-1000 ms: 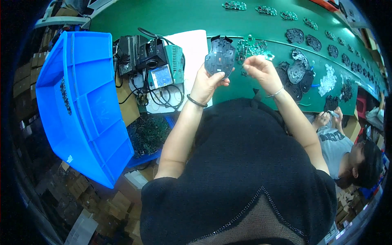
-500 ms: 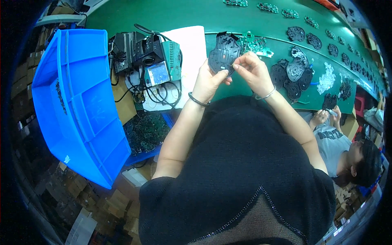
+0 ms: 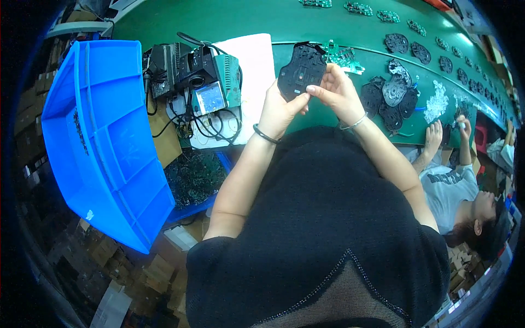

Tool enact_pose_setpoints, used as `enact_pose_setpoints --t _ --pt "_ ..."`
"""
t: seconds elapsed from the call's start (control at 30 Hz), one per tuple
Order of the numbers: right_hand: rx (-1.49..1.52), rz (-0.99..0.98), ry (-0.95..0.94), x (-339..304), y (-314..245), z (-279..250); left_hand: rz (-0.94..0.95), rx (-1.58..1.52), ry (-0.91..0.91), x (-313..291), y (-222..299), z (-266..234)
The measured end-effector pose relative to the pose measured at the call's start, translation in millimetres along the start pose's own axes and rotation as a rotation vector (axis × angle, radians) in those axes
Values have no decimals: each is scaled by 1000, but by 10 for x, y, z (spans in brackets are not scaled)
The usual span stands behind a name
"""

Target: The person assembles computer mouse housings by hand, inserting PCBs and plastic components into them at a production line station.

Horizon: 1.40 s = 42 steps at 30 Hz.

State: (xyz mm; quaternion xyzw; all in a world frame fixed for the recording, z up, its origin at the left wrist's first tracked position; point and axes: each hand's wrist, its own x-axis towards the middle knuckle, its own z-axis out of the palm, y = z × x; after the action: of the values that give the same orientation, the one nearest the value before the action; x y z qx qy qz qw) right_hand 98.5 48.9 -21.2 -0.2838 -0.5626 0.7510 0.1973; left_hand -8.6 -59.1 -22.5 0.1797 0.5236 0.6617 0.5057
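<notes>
Over the near edge of the green bench I hold a black plastic housing shell (image 3: 301, 70), its ribbed inner face turned up. My left hand (image 3: 283, 109) grips its lower left corner, the thumb along the bottom edge. My right hand (image 3: 340, 94) is closed on the lower right side, with the thumb tip at the bottom edge and the fingers partly hidden behind the shell. Just beyond my right fingers lies a pile of green circuit boards (image 3: 345, 58). Several black shells (image 3: 396, 94) are heaped to the right of that hand.
A large blue bin (image 3: 117, 131) stands at left, beside black and green bench devices (image 3: 199, 76) with tangled cables. Below them sits a tray of small dark parts (image 3: 194, 177). Clear small pieces (image 3: 436, 104) lie at right, near a co-worker's hands (image 3: 433, 136). Circuit boards (image 3: 388, 17) line the far bench.
My right fingers have moved from the shell's face to its right side, the thumb now at the bottom edge. The shell tilts slightly differently. The co-worker's hands have moved apart.
</notes>
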Motion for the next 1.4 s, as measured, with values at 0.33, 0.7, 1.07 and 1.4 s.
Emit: enact_pose_setpoints --t 0.33,0.7,1.07,1.4 --pt "135 199 -15 42 58 -110 -33 -77 -41 7 12 15" --pt "130 129 -14 13 11 -71 -59 -90 -46 10 -47 -19" --pt "97 115 8 -8 5 -28 -26 -125 -65 30 -56 -45" --pt "5 113 46 -68 72 -90 -40 -86 -37 58 -136 24"
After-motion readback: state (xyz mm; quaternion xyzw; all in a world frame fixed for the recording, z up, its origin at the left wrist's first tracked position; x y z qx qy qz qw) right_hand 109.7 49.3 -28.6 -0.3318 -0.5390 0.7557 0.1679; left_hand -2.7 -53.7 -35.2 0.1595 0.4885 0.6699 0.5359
